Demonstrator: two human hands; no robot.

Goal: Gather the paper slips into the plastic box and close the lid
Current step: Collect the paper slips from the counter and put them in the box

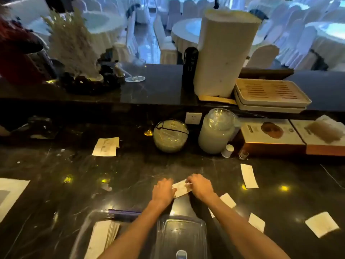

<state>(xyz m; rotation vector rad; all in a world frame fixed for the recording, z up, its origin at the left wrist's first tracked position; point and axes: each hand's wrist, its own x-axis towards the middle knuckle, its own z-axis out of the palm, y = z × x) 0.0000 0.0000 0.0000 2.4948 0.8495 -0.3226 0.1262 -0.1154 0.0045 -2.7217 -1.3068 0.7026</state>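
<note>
A thin white paper slip (182, 188) is pinched between the left hand (163, 191) and the right hand (200, 186), each closed on one end, low over a dark, glossy, veined stone bench (74, 174). Near the lower edge, under the forearms, a clear plastic box (89, 232) is seen with a flat stack of slips (101, 238) inside it; just to its right lies a clear, rounded-rectangular lid (182, 238), apart from the box. More rectangular slips are scattered on the bench: a long narrow slip (249, 175) to the right, a squarish slip (322, 224) far right, a small slip (257, 222) beside the right forearm, another slip (227, 200) partly hidden under that arm, and a printed pair of slips (106, 146) well away at upper left. At the back, a round glassy jar (170, 135) and a sleeve of clear domed lids (217, 131) are set against the raised ledge, on which a tall roll of white paper (224, 53) stands upright.
</note>
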